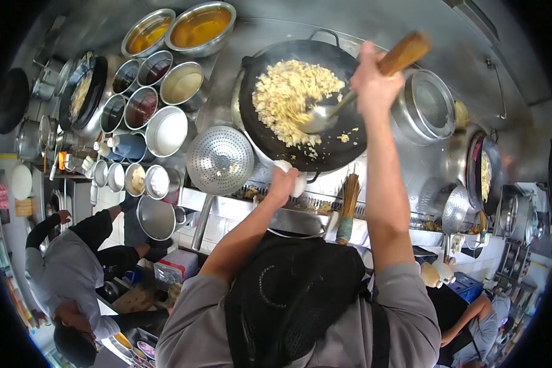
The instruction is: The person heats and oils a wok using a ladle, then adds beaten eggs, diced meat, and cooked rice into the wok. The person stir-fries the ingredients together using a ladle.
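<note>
A large black wok (343,147) sits on the range in front of me, holding a heap of pale yellow fried rice (288,92). My right hand (376,86) is closed round the wooden handle of a metal ladle (318,121), whose bowl rests among the rice. At the wok's near edge, my left hand (283,186) grips a folded white cloth (299,185) against the rim. Between the left hand and the row of pots lies a perforated strainer (219,161) with a few bits of food on it. Steam or blur softens the wok's far side.
Metal bowls of orange liquid (201,27) and several seasoning pots (167,132) stand to the left. A bamboo brush (348,208) is at the range's front edge. Right of the wok is a round steel pot (428,105). Co-workers (73,264) are at lower left and lower right.
</note>
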`<state>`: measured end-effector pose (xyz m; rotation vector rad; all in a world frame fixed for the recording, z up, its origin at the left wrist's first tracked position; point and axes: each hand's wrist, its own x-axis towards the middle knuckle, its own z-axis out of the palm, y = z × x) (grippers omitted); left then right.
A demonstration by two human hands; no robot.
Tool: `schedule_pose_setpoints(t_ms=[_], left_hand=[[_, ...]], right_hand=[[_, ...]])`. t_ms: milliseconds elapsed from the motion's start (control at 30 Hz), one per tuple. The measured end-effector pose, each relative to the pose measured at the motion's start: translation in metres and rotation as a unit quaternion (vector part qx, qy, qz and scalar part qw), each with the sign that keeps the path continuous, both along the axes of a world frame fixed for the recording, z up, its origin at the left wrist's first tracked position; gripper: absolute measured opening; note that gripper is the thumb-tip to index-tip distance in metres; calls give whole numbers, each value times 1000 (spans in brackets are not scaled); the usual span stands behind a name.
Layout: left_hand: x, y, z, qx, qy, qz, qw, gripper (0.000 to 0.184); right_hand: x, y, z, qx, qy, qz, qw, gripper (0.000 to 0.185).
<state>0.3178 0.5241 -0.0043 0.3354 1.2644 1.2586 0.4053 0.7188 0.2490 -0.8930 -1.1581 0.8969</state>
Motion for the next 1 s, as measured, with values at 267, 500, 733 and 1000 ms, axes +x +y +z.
schedule_pose_setpoints(t_ms=[267,500,733,1000], left_hand=[[12,13,-42,55,146,65,986,30],[16,11,-50,42,149,93,984,24],[-3,8,-15,68,21,13,997,32],[21,9,5,77,-23,59,995,33]], right_hand=[[-34,10,-35,59,-75,50,994,36],[-49,-25,29,86,31,63,994,35],[-51,-86,32,51,-178,173,967,44],[0,-124,-7,87,-203,217,951,40]])
